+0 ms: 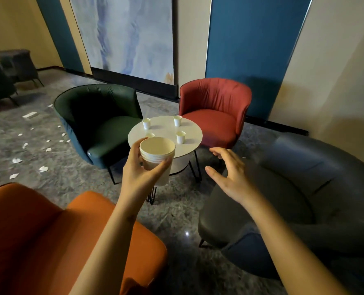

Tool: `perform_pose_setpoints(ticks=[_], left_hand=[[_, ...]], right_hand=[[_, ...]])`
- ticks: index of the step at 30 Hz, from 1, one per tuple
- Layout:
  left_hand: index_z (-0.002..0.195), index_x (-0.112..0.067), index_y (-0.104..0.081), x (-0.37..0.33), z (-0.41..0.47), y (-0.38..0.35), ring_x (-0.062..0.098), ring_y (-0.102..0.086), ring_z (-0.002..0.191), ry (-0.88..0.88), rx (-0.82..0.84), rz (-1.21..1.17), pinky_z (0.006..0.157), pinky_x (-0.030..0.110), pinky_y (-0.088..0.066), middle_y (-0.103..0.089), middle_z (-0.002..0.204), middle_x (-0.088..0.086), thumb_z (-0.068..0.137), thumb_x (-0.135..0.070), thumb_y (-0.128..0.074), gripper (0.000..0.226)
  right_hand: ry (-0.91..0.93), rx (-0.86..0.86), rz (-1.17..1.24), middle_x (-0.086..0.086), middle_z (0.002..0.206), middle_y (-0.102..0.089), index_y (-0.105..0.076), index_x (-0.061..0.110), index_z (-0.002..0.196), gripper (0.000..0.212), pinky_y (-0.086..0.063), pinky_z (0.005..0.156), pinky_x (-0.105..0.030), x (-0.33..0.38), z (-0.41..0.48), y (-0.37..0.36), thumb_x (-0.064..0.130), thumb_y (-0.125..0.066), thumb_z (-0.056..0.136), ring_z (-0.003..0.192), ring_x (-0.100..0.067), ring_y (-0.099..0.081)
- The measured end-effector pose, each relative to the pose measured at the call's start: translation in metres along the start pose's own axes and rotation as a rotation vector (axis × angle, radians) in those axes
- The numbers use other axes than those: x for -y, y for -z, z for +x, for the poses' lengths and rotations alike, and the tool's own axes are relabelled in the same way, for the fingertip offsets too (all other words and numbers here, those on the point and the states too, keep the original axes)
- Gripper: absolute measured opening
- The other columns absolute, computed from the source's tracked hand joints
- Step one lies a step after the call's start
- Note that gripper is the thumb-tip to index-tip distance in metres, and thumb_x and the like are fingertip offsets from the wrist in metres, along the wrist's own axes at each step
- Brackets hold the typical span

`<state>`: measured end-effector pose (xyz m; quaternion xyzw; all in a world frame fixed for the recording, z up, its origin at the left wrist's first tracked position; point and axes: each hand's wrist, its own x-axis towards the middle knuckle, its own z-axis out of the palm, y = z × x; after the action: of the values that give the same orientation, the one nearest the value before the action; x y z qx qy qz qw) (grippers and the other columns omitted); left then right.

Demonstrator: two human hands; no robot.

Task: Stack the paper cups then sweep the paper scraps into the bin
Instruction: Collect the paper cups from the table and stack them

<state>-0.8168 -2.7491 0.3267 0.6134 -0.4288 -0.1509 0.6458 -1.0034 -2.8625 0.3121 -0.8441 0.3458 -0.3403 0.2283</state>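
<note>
Curled round the stack of paper cups (157,152), the left grip (141,170) is grasping it just under the rims, with the thumb crossing the near wall. It is holding the stack up in the air on the near side of the round white worktop (166,129). The right grip (230,173) is hanging released beside it, fingers spread and holding nothing, above the grey chair (283,199). Loose cups are standing upright and well apart on the worktop: a far-left cup (146,123), a far-right cup (177,120) and a nearer cup (181,137). A fourth cup (150,135) is peeking out just behind the stack's rim, mostly hidden. Paper scraps (17,160) are lying scattered over the floor (177,209) off to the left, beyond the green armchair (104,124), and no bin is showing from where I am standing. To my eye these cups are looking very light and thin-walled, easy to crush or tip. Each loose one is asking for a soft hold round the upper wall, near the stiffer rolled rim, and then a straight drop into the stack. Being several walls thick, the stack is looking firmer and able to take a surer squeeze.
</note>
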Motion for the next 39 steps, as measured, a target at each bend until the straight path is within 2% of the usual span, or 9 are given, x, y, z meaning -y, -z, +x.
perform_pose_setpoints(ticks=[4, 9, 16, 20, 22, 28, 33, 37, 39], left_hand=[[0.110, -0.039, -0.049, 0.044, 0.077, -0.028, -0.011, -0.059, 0.093, 0.030, -0.009, 0.014, 0.074, 0.007, -0.046, -0.061, 0.104, -0.021, 0.061, -0.043, -0.076, 0.056], [0.114, -0.024, -0.048, 0.105, 0.170, -0.057, -0.008, -0.059, 0.093, 0.048, -0.091, 0.082, 0.073, 0.008, -0.046, -0.061, 0.107, -0.010, 0.071, -0.013, -0.079, 0.054], [0.114, -0.019, -0.043, 0.160, 0.278, -0.061, -0.007, -0.057, 0.093, 0.130, -0.215, 0.221, 0.075, 0.006, -0.044, -0.057, 0.107, -0.003, 0.072, -0.006, -0.079, 0.057], [0.120, -0.015, -0.041, 0.196, 0.325, -0.048, 0.018, -0.058, 0.108, 0.201, -0.234, 0.222, 0.089, 0.027, -0.050, -0.054, 0.122, 0.010, 0.068, -0.011, -0.083, 0.066], [0.121, -0.013, -0.041, 0.221, 0.356, -0.043, 0.021, -0.059, 0.109, 0.232, -0.235, 0.190, 0.090, 0.035, -0.051, -0.054, 0.122, 0.011, 0.063, -0.018, -0.079, 0.069], [0.115, -0.023, -0.042, 0.309, 0.460, -0.022, -0.009, -0.060, 0.091, 0.267, -0.207, 0.197, 0.072, 0.013, -0.050, -0.056, 0.105, -0.015, 0.070, -0.002, -0.079, 0.062], [0.119, -0.024, -0.041, 0.379, 0.535, -0.001, -0.007, -0.056, 0.099, 0.331, -0.135, 0.206, 0.077, 0.013, -0.049, -0.053, 0.110, -0.017, 0.069, -0.007, -0.082, 0.066], [0.115, -0.033, -0.041, 0.434, 0.560, -0.003, -0.003, -0.054, 0.104, 0.398, -0.165, 0.208, 0.083, 0.012, -0.046, -0.053, 0.113, -0.017, 0.064, -0.022, -0.083, 0.067], [0.117, -0.029, -0.041, 0.457, 0.563, -0.010, -0.002, -0.054, 0.106, 0.438, -0.160, 0.175, 0.083, 0.011, -0.045, -0.053, 0.116, -0.013, 0.064, -0.021, -0.085, 0.069]], right_hand=[[-0.018, 0.034, 0.043, -0.005, 0.121, -0.056, -0.054, 0.009, 0.125, 0.044, -0.040, 0.099, -0.046, -0.054, 0.077, -0.029, 0.023, -0.067, 0.085, 0.115, -0.023, -0.051], [0.003, 0.129, 0.070, -0.006, 0.117, -0.057, -0.054, 0.007, 0.123, 0.044, -0.037, 0.094, -0.028, -0.116, 0.185, -0.078, 0.023, -0.067, 0.084, 0.112, -0.020, -0.052], [0.058, 0.236, 0.127, -0.008, 0.120, -0.057, -0.053, 0.007, 0.123, 0.043, -0.042, 0.094, -0.038, -0.155, 0.338, -0.146, 0.021, -0.067, 0.084, 0.110, -0.023, -0.052], [0.078, 0.323, 0.128, -0.007, 0.121, -0.056, -0.051, 0.007, 0.124, 0.047, -0.041, 0.096, -0.039, -0.171, 0.398, -0.195, 0.019, -0.068, 0.082, 0.112, -0.023, -0.051], [0.068, 0.357, 0.127, -0.006, 0.122, -0.055, -0.050, 0.009, 0.126, 0.050, -0.041, 0.097, -0.038, -0.185, 0.428, -0.226, 0.019, -0.069, 0.082, 0.113, -0.022, -0.050], [-0.033, 0.441, 0.132, -0.004, 0.127, -0.052, -0.046, 0.013, 0.130, 0.055, -0.040, 0.102, -0.040, -0.221, 0.512, -0.325, 0.019, -0.070, 0.081, 0.118, -0.019, -0.048], [-0.137, 0.494, 0.113, -0.004, 0.126, -0.052, -0.046, 0.012, 0.131, 0.059, -0.040, 0.099, -0.036, -0.246, 0.562, -0.407, 0.017, -0.072, 0.079, 0.117, -0.020, -0.048], [-0.161, 0.610, 0.086, -0.002, 0.128, -0.052, -0.045, 0.014, 0.132, 0.068, -0.040, 0.096, -0.033, -0.277, 0.568, -0.462, 0.021, -0.077, 0.072, 0.117, -0.022, -0.049], [-0.161, 0.656, 0.063, 0.001, 0.132, -0.050, -0.043, 0.016, 0.134, 0.075, -0.039, 0.097, -0.031, -0.295, 0.564, -0.482, 0.025, -0.079, 0.069, 0.118, -0.021, -0.049]])
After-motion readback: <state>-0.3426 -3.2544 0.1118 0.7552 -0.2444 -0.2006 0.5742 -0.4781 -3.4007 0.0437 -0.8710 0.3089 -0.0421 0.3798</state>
